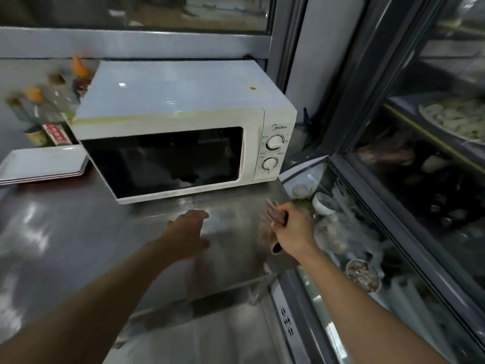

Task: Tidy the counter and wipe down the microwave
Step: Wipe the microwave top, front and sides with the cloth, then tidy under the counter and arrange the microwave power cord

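A white microwave point(181, 122) with a dark door window and two round dials stands at the back of the steel counter point(78, 232); its top shows a small brown spot and a yellowish stain along the front edge. My right hand point(294, 229) is closed around a brownish cloth point(275, 224) just in front of the microwave's right corner, near the counter's right edge. My left hand point(189, 229) hovers over the counter in front of the microwave door, fingers loosely spread, holding nothing. The picture is motion-blurred.
A stack of white rectangular plates point(44, 164) lies left of the microwave, with several sauce bottles point(47, 106) behind it. A glass-fronted chiller point(393, 232) holding bowls and packed food stands to the right. A wall with a window runs behind.
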